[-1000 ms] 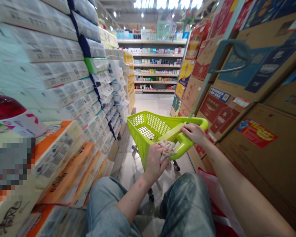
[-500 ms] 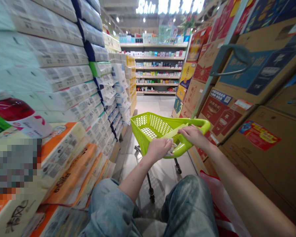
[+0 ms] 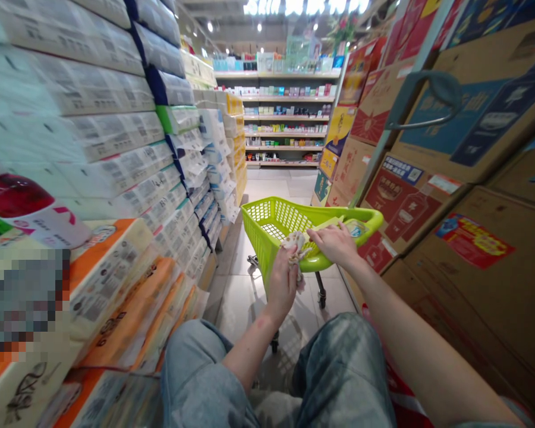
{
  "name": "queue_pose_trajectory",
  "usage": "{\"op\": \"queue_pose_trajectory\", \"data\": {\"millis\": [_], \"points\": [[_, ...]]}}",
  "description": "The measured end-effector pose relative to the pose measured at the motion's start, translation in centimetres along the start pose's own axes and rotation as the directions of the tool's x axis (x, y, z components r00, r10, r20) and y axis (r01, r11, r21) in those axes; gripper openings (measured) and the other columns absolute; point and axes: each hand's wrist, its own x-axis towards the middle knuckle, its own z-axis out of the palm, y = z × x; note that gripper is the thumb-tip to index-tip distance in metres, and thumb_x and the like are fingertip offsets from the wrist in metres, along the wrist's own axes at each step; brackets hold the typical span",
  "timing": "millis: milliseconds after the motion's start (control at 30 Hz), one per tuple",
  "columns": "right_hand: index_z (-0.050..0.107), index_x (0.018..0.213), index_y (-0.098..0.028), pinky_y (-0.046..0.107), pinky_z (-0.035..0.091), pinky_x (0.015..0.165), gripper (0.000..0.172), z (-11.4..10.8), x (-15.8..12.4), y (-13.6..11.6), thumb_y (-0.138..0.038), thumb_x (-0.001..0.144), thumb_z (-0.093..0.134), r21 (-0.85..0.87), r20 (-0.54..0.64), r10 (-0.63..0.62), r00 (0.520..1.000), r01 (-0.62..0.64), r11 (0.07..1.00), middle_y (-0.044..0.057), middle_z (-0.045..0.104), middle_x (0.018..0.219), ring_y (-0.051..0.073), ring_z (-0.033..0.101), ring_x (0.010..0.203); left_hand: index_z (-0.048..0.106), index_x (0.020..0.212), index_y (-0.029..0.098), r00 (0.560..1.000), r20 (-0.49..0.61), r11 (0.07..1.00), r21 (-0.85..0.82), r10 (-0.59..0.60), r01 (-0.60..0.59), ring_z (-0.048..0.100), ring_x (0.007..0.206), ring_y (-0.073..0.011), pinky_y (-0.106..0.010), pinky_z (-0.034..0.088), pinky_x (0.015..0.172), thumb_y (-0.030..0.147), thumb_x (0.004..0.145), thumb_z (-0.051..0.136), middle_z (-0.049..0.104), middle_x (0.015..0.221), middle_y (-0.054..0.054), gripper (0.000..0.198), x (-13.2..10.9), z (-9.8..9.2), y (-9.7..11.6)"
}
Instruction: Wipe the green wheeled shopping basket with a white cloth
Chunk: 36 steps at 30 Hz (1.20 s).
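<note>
A small lime-green shopping cart (image 3: 267, 252) with a lattice basket stands in front of my knees. In my left hand (image 3: 282, 285) is a crumpled, pale patterned cloth (image 3: 296, 252), held against the near left rim of the basket. The fingers of my left hand are closed round it, and part of the cloth hangs below them. My right hand (image 3: 336, 244) grips the cart at its rear, beside the handle (image 3: 372, 223), with its fingers over the light-green flap (image 3: 330, 223). The undersides of the right fingers are hidden.
Stacked tissue packs (image 3: 116, 137) rise on the left, with orange packs (image 3: 129, 297) and a red-liquid bottle (image 3: 31, 205) nearer. Cardboard boxes (image 3: 463, 238) wall the right side, where a grey hooked handle (image 3: 428, 98) juts out. Stocked shelves (image 3: 289, 119) stand ahead.
My left hand has moved up and slightly left with the cloth, which shows more now. My right hand has slid left along the cart's rear. The cart has turned slightly.
</note>
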Motion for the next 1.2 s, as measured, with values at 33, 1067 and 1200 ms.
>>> {"op": "queue_pose_trajectory", "data": {"millis": [33,1067,1200], "points": [[0.073,0.074,-0.024,0.05,0.019,0.101,0.061,0.0,0.0,0.1,-0.054,0.092,0.023,-0.007,0.006,-0.003,1.0,0.003,1.0,0.009,0.07,0.077,0.025,0.057,0.091,0.04,0.132,0.019,1.0,0.009,1.0,0.002,0.001,-0.001,0.034,0.13,-0.0186,-0.039,0.033,0.106,0.032,0.094,0.028,0.043,0.137,-0.01,0.042,-0.4,0.1,-0.1],[0.073,0.067,-0.024,0.044,0.028,0.097,0.063,-0.9,-1.2,-0.8,-0.054,0.091,0.023,-0.021,-0.023,-0.015,1.0,0.014,1.0,0.008,0.065,0.065,0.022,0.057,0.083,0.047,0.086,0.017,0.769,-0.06,0.768,-0.145,-0.636,0.624,0.047,0.045,-0.0112,-0.023,0.038,0.045,0.048,0.092,0.024,0.046,0.056,0.002,0.039,-0.1,1.3,-5.7],[0.073,0.065,-0.025,0.043,0.028,0.095,0.064,-1.1,-1.2,-0.9,-0.054,0.091,0.022,-0.017,0.0,-0.022,1.0,0.022,1.0,0.008,0.065,0.063,0.022,0.056,0.08,0.047,0.088,0.017,0.699,0.047,0.686,-0.152,-0.714,0.711,0.048,0.044,-0.0122,-0.023,0.036,0.042,0.046,0.09,0.028,0.048,0.055,0.002,0.034,-3.2,1.9,-8.7]]}}
